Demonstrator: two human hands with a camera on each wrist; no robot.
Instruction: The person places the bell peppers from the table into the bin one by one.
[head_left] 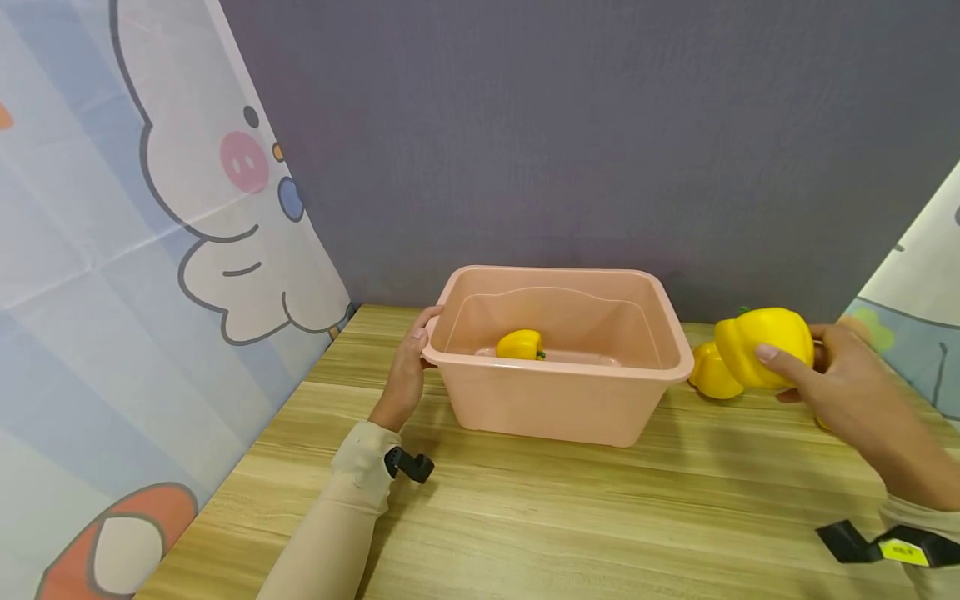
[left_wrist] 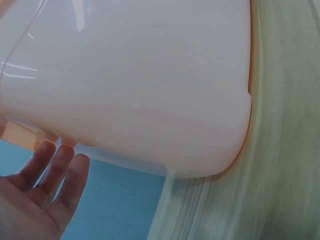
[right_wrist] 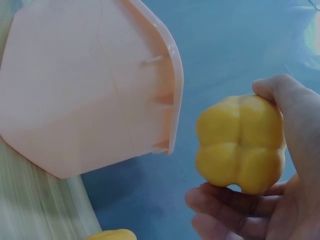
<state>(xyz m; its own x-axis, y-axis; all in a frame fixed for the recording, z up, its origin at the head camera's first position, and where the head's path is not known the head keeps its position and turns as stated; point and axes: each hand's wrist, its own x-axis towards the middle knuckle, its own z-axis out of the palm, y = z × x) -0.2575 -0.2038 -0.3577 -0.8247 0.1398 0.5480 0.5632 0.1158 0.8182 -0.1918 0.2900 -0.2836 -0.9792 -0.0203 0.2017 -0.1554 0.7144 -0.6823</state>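
Note:
A pink plastic bin (head_left: pixel 555 400) stands on the wooden table with one yellow bell pepper (head_left: pixel 519 344) inside. The left hand (head_left: pixel 408 367) holds the bin's left rim; in the left wrist view its fingers (left_wrist: pixel 75 182) lie against the bin wall (left_wrist: pixel 130 90). Right of the bin, the right hand (head_left: pixel 847 375) grips a yellow pepper (head_left: pixel 765 346) above the table, thumb on one side and fingers on the other. The right wrist view shows this pepper's lobed end (right_wrist: pixel 240 145) in the hand (right_wrist: pixel 295 190), apart from the bin wall (right_wrist: pixel 85 90).
Another yellow pepper (head_left: pixel 716 372) lies on the table (head_left: pixel 480 517) just right of the bin, and a bit of yellow shows beneath the right hand. A grey panel (head_left: pixel 585 142) rises behind the table. Cartoon-printed cloth (head_left: pixel 112 275) hangs at the left, with more printed cloth at the right.

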